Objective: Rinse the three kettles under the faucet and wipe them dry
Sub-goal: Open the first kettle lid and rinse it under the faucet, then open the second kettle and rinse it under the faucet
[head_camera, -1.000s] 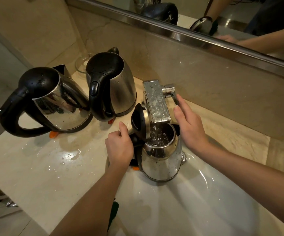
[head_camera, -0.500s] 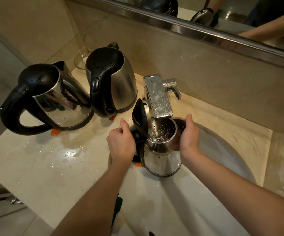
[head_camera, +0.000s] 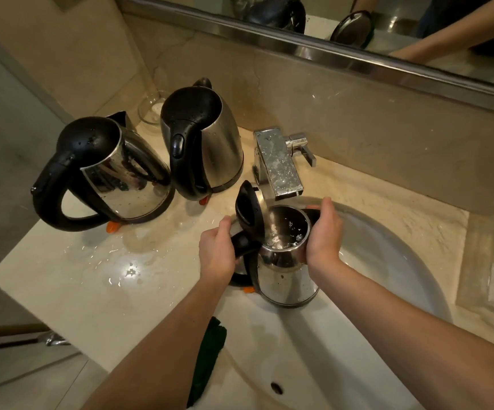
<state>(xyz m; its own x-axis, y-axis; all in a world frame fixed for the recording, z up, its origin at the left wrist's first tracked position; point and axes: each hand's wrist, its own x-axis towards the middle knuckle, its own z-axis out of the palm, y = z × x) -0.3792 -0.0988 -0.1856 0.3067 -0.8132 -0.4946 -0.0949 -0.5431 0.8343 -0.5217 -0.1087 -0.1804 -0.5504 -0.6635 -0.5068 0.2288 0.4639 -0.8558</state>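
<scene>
A steel kettle (head_camera: 287,279) with its black lid flipped open hangs over the white sink (head_camera: 388,261), just in front of the chrome faucet (head_camera: 280,165). Water shows inside it. My left hand (head_camera: 217,253) grips its black handle. My right hand (head_camera: 324,238) curls round the rim at the spout side. No water runs from the faucet. Two more steel kettles with shut black lids stand on the wet counter: one at the left (head_camera: 121,179), one behind it nearer the wall (head_camera: 210,143).
A small glass dish (head_camera: 151,109) sits in the back corner by the wall. A dark green cloth (head_camera: 207,353) lies over the counter's front edge. Water puddles spread over the counter (head_camera: 77,276). A mirror (head_camera: 388,22) runs along the wall above.
My right hand left the faucet lever and took hold of the kettle's rim. The water stopped. The kettle moved out from under the spout toward me, over the basin.
</scene>
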